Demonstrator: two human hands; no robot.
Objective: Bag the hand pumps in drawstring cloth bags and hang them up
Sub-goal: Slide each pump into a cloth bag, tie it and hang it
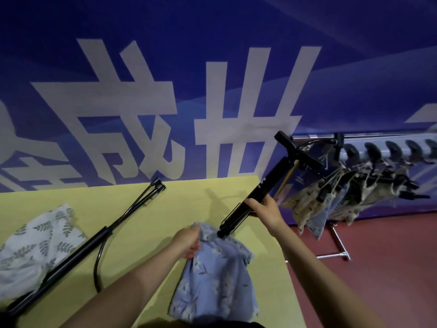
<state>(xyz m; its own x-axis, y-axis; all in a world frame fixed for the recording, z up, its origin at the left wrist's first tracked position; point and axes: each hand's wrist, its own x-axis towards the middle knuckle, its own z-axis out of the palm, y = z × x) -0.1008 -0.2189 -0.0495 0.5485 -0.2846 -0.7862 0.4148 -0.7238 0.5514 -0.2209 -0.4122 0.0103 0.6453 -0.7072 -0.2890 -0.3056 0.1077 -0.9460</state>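
Observation:
My right hand [266, 210] grips the barrel of a black hand pump [272, 181], tilted with its T-handle up to the right. The pump's lower end sits at the mouth of a blue floral drawstring bag [217, 280] lying on the yellow table [179, 204]. My left hand [186, 241] pinches the bag's top edge beside that mouth. A second black pump [89, 245] with its hose lies diagonally on the table to the left. It rests partly over a white leaf-print bag [35, 242].
A metal rack [378, 143] stands right of the table on the red floor, with several bagged pumps [331, 200] hanging from its hooks. A blue banner wall [212, 91] runs behind the table. The table's right edge lies close to the rack's foot.

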